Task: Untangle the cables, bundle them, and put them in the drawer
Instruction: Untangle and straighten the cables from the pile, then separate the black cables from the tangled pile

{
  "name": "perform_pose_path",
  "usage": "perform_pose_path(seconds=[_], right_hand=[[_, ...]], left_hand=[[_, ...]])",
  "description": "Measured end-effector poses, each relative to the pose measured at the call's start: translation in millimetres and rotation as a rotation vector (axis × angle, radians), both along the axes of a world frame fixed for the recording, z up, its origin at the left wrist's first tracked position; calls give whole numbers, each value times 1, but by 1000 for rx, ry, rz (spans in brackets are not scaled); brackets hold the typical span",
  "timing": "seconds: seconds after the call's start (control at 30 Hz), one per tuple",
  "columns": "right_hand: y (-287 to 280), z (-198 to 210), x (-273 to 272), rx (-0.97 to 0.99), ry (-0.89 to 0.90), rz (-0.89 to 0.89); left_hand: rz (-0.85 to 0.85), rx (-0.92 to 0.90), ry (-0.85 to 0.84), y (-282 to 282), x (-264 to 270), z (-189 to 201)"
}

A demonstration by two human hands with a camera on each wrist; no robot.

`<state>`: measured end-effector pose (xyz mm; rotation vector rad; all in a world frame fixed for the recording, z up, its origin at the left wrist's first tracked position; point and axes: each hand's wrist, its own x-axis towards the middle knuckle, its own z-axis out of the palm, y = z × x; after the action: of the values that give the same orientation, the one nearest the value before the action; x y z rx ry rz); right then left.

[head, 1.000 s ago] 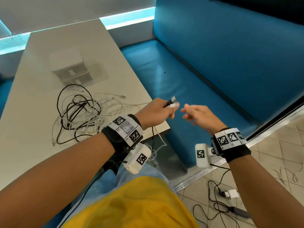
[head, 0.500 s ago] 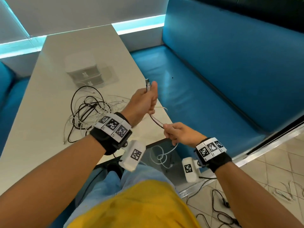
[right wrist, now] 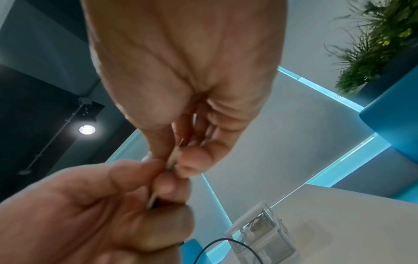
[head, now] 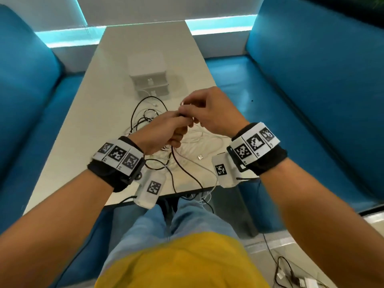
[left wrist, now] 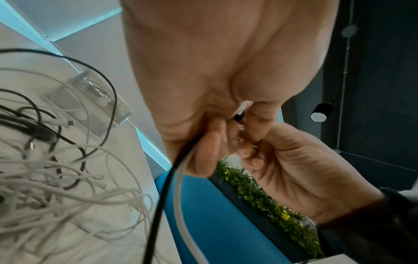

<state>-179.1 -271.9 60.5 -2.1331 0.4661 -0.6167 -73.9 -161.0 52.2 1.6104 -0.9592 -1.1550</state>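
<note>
A tangle of black and white cables (head: pixel 166 146) lies on the pale table (head: pixel 87 125), also seen in the left wrist view as a cable pile (left wrist: pixel 45 169). My left hand (head: pixel 166 132) grips a black cable (left wrist: pixel 162 187) and a white cable (left wrist: pixel 181 187) together above the pile. My right hand (head: pixel 207 113) meets it and pinches the white cable end (right wrist: pixel 173 159) between thumb and fingers. Both cables trail down off the table's near edge. A small clear drawer unit (head: pixel 149 80) stands behind the pile, drawers closed.
Blue benches (head: pixel 301 100) flank the table on both sides. A loose USB plug (head: pixel 200 157) lies on the table near my right wrist. More cables and a white adapter (head: pixel 291 275) lie on the tiled floor at lower right.
Both hands have come back from the right bench side to above the cable pile and joined. The right hand now pinches the cable end beside the left hand's grip. The head view swung to centre on the table.
</note>
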Motion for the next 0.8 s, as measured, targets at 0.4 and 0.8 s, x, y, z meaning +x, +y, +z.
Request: perform_pose_path(seconds=[0.4,0.8], right_hand=[[-5,-5,14,335,62,142],[-20,-31,30,34,382,90]], left_hand=[[-81,50,-216,11,22,-15],[165,51,19,37,64,-23]])
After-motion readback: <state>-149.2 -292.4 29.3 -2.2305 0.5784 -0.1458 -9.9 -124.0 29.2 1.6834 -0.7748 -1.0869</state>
